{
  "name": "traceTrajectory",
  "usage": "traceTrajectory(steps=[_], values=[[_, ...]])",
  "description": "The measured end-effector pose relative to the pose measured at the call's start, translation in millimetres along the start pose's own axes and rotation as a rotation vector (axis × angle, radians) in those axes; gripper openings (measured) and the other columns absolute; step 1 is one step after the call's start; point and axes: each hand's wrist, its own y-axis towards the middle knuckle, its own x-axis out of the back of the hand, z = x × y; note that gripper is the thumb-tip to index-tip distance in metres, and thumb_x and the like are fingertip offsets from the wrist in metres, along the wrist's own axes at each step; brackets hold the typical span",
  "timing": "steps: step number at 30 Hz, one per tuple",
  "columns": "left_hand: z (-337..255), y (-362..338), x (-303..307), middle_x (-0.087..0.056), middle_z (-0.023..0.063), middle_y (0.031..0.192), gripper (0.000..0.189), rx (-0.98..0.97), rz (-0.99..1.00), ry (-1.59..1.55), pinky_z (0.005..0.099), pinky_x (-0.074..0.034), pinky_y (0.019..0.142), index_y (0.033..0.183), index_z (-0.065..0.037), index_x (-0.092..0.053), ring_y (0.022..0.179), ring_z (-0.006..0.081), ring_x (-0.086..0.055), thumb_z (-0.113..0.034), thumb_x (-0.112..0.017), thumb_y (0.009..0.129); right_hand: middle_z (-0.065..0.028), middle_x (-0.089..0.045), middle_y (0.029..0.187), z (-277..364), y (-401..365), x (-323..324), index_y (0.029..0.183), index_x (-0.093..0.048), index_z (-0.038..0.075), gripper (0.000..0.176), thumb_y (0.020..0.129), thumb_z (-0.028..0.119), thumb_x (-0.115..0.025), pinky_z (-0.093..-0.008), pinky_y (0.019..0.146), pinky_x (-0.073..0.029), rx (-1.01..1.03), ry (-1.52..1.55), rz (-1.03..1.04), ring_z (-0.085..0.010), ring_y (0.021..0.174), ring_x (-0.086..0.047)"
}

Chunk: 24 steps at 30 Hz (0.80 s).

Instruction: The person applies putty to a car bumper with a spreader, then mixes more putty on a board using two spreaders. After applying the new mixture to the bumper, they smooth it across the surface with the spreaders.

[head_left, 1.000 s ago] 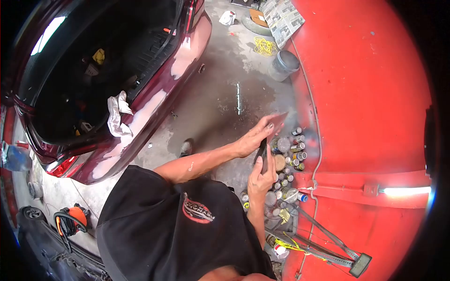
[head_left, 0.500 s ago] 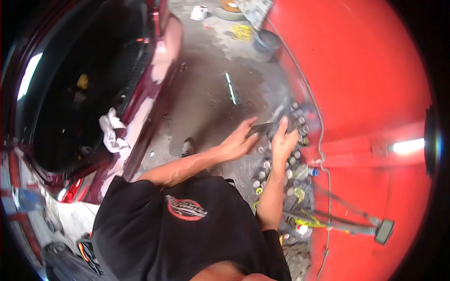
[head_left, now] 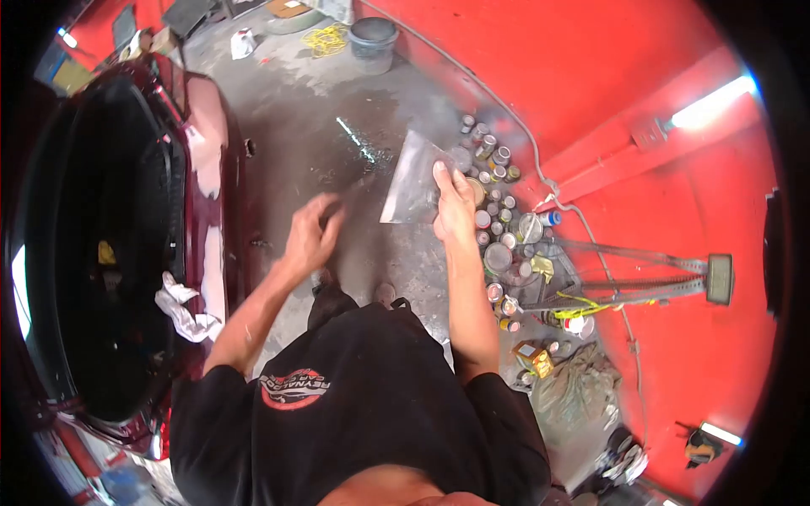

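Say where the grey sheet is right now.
In the head view, the grey sheet is near the middle, a little above centre, held in the right hand, just left of the cans on the floor.

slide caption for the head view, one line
Right hand holding a grey sheet over the floor, left hand apart from it.

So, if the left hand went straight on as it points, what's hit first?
The left hand would probably meet the grey sheet held in the right hand. It's blurred and depth is unclear, so it might pass above or below.
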Motion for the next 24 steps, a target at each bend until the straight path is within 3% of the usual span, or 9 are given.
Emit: traceTrajectory(steps=[3,8,10,11,13,15,18,22,24], values=[[-15.9,-17.7,-13.0,-0.066,0.0225,0.101,0.019,-0.101,0.178,-0.04,0.0418,-0.052,0.081,0.109,0.003,-0.065,0.093,0.0401,-0.065,-0.004,-0.061,0.091,-0.0037,-0.068,0.101,-22.6,7.9,3.7,0.11,-0.066,0.001,0.027,0.097,0.025,-0.066,-0.0272,0.077,-0.05,-0.054,-0.038,-0.275,-0.0109,0.084,-0.061],[-6.5,12.5,1.6,-0.066,0.0223,0.099,0.022,-0.164,0.089,0.104,0.0417,-0.053,0.079,0.112,0.002,-0.066,0.09,0.0401,-0.065,-0.002,-0.061,0.091,-0.0008,-0.065,0.085,-24.6,-25.1,-7.4,0.097,-0.066,0.001,0.021,0.094,0.022,-0.069,-0.0272,0.068,-0.045,-0.07,-0.635,0.076,-0.008,0.075,-0.053],[4.7,21.9,13.4,-0.066,0.0224,0.096,0.02,0.008,-0.031,0.133,0.0402,-0.053,0.077,0.111,0.002,-0.065,0.083,0.0394,-0.066,-0.004,-0.06,0.093,-0.0013,-0.063,0.082,-10.5,-34.4,-5.5,0.085,-0.065,0.002,0.022,0.093,0.022,-0.069,-0.0304,0.064,-0.044,0.054,-0.951,0.258,-0.0087,0.073,-0.05],[5.7,21.6,17.1,-0.066,0.0219,0.095,0.019,0.054,-0.066,0.086,0.0396,-0.053,0.076,0.11,0.002,-0.065,0.081,0.0387,-0.067,-0.003,-0.06,0.093,-0.0022,-0.065,0.085,-26.2,-30.0,0.8,0.092,-0.065,0.002,0.021,0.095,0.023,-0.068,-0.0299,0.066,-0.046,0.13,-0.828,0.199,-0.0089,0.076,-0.054],[3.6,18.8,20.9,-0.066,0.021,0.092,0.017,0.143,-0.134,-0.013,0.0385,-0.053,0.074,0.109,0.002,-0.065,0.077,0.0374,-0.067,-0.002,-0.06,0.093,-0.002,-0.067,0.092,-22.3,-24.6,6.0,0.103,-0.065,0.001,0.023,0.096,0.023,-0.067,-0.0286,0.072,-0.048,-0.024,-0.443,0.039,-0.01,0.081,-0.058],[6.2,3.7,9.0,-0.066,0.0196,0.093,0.019,0.005,-0.188,-0.026,0.0375,-0.053,0.075,0.11,0.002,-0.065,0.079,0.035,-0.067,0.001,-0.06,0.091,-0.0029,-0.069,0.101,-8.2,-22.3,-0.5,0.113,-0.063,0.002,0.026,0.098,0.024,-0.065,-0.0289,0.077,-0.051,-0.15,-0.099,-0.082,-0.0121,0.086,-0.062],[-17.0,-10.0,0.0,-0.065,0.0179,0.102,0.031,-0.289,-0.002,0.06,0.0378,-0.054,0.078,0.118,-0.001,-0.065,0.089,0.0325,-0.067,0.006,-0.061,0.088,-0.0028,-0.068,0.104,-24.9,-11.3,-1.3,0.112,-0.063,0.003,0.025,0.098,0.025,-0.064,-0.0281,0.078,-0.051,-0.071,-0.027,-0.217,-0.0119,0.085,-0.062],[-25.9,-6.5,-1.2,-0.064,0.018,0.102,0.028,-0.278,0.123,0.092,0.0392,-0.054,0.077,0.118,0.0,-0.065,0.088,0.034,-0.066,0.003,-0.061,0.09,-0.0024,-0.066,0.093,-35.2,-14.2,0.1,0.102,-0.064,0.003,0.018,0.096,0.02,-0.067,-0.0282,0.075,-0.046,0.089,-0.355,-0.108,-0.0079,0.084,-0.054],[-23.5,3.0,6.7,-0.064,0.0179,0.102,0.027,-0.228,0.103,0.106,0.039,-0.054,0.075,0.117,0.001,-0.065,0.087,0.0339,-0.066,0.002,-0.061,0.091,-0.0014,-0.066,0.092,-40.7,-26.7,3.6,0.102,-0.065,0.003,0.018,0.095,0.02,-0.069,-0.0275,0.073,-0.046,0.004,-0.36,-0.035,-0.0087,0.081,-0.055]])
